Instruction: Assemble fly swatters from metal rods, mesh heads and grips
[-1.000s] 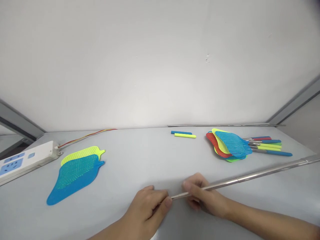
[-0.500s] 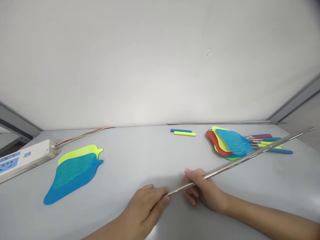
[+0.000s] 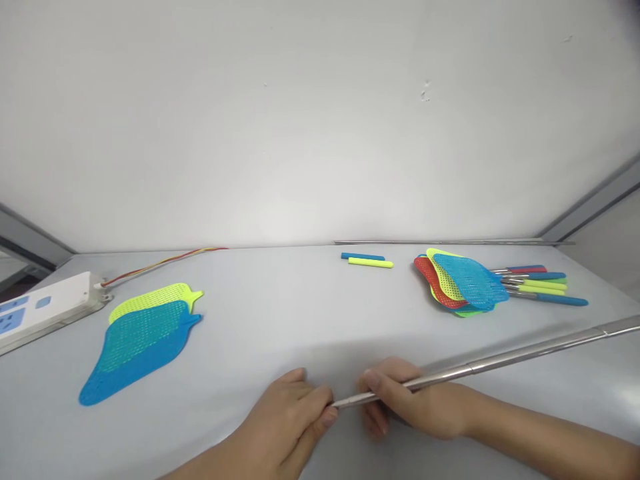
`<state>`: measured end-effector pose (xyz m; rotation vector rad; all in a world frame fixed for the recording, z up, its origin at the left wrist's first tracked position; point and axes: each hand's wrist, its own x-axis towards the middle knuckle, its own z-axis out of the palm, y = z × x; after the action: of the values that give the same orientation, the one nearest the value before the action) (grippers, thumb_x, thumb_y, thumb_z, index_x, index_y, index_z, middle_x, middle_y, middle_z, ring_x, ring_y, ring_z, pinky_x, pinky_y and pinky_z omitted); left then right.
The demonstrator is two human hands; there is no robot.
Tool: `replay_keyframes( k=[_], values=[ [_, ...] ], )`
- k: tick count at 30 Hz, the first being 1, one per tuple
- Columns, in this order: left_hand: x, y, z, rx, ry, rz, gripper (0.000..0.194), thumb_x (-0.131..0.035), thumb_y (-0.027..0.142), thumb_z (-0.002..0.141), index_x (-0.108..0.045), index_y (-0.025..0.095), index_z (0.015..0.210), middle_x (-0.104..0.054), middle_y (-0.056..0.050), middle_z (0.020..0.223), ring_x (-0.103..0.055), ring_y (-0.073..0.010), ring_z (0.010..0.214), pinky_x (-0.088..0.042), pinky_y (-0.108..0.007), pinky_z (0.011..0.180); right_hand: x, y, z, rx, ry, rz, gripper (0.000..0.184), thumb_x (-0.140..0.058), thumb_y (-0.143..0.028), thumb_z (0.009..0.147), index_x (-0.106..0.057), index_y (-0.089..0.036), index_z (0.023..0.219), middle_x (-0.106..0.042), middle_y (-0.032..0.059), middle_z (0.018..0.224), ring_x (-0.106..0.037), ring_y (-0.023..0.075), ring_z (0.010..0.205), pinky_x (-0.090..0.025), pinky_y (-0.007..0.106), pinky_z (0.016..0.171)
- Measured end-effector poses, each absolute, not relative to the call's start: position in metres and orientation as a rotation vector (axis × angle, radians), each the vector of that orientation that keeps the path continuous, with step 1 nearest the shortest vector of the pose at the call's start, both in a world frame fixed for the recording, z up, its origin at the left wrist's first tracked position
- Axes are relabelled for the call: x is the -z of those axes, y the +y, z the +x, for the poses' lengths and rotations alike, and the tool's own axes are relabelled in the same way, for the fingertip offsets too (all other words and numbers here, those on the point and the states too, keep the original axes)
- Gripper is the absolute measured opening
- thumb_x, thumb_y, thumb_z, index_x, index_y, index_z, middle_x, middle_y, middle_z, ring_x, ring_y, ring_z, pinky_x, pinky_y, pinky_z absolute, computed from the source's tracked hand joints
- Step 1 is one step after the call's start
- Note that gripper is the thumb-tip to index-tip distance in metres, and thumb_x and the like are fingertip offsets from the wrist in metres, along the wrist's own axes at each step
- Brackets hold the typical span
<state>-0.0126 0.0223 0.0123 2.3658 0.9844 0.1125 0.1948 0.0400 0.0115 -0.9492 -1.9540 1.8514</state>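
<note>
The left hand (image 3: 293, 413) pinched the thin end of a telescopic metal rod (image 3: 530, 351) between thumb and fingertips, pointing towards 2 o'clock. At its 3 o'clock side the right hand (image 3: 425, 400) was loosely curled, thumb lying across the rod (its lower fingers were blurred, so I could not judge how firmly it held). From there the rod ran out just above 3 o'clock, and its thick far end was cut off by the view.

The likeliest trouble was leverage: held only near its thin end, the rod could tip or slip if either grip slackened, or bend at a joint under a sideways push. A swing back towards 1 or 2 o'clock could also scatter the stacked fly swatters (image 3: 475, 283).

At 12 o'clock two handle sleeves (image 3: 371, 263) lay near the wall (image 3: 300, 167), limiting reach forward. The widest room was towards 11 o'clock, over the tabletop (image 3: 260, 320), bounded at 9 to 10 by two overlapping swatter heads (image 3: 145, 347). The table's near edge was not visible.
</note>
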Motion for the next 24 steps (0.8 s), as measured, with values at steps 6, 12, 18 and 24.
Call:
replay_keyframes(
  k=[6,12,18,24],
  values=[
    [-0.0127,0.0229,-0.0131,-0.075,0.981,2.342,0.031,-0.021,0.028,0.092,-0.046,0.019,0.075,-0.052,0.002,0.066,-0.049,-0.0127,0.061,-0.034,-0.032,0.079,-0.0109,0.0395,0.1951,-1.813,-1.999,-0.956,0.049,-0.022,-0.038,0.091,-0.050,-0.014,0.060,-0.052,0.0014,0.060,-0.050,0.0114,0.062,-0.041,0.024,0.065],
    [-0.0098,0.0208,-0.0137,-0.107,0.974,2.342,0.031,-0.022,0.028,0.092,-0.044,0.019,0.072,-0.051,0.003,0.064,-0.048,-0.0122,0.060,-0.034,-0.031,0.073,-0.0108,0.0377,0.1965,-1.782,-2.035,-0.979,0.049,-0.021,-0.038,0.091,-0.052,-0.014,0.061,-0.052,0.0007,0.061,-0.050,0.0105,0.061,-0.041,0.022,0.062],
    [-0.0136,0.0231,-0.0128,-0.150,0.953,2.359,0.029,-0.025,0.027,0.092,-0.047,0.020,0.073,-0.054,0.003,0.065,-0.048,-0.0124,0.059,-0.034,-0.030,0.071,-0.0091,0.0379,0.1967,-1.684,-2.144,-0.955,0.048,-0.020,-0.039,0.092,-0.051,-0.015,0.064,-0.051,-0.0002,0.062,-0.048,0.0096,0.061,-0.039,0.020,0.060],
    [-0.0166,0.0237,-0.0124,-0.158,0.916,2.393,0.029,-0.026,0.027,0.092,-0.047,0.020,0.072,-0.054,0.003,0.064,-0.047,-0.0121,0.057,-0.035,-0.027,0.066,-0.0082,0.0368,0.1958,-1.611,-2.204,-0.919,0.045,-0.021,-0.037,0.092,-0.050,-0.015,0.065,-0.050,-0.0012,0.062,-0.047,0.0090,0.060,-0.039,0.019,0.060]
  ],
)
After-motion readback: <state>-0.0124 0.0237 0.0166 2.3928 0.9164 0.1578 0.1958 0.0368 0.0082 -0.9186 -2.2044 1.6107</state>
